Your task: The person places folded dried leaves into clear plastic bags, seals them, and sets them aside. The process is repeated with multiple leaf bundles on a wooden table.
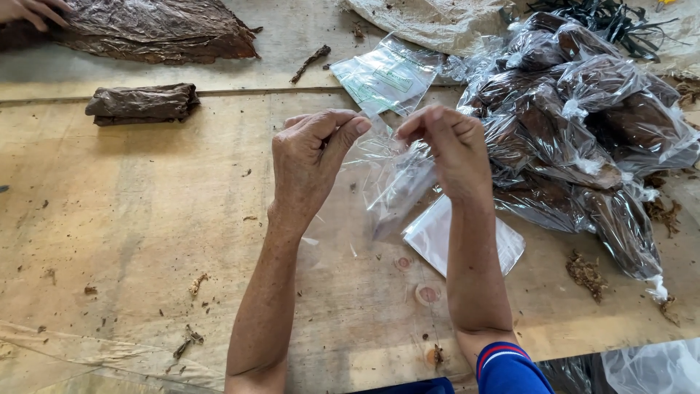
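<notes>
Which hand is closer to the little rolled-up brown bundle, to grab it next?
Probably the left hand. The rolled brown bundle lies on the left of the table; the right hand is farther, beside the filled bags. Both pinch the clear bag.

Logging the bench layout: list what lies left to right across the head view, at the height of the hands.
Rolled leaf bundle → left hand → clear bag held between the hands → right hand → pile of filled bags.
</notes>
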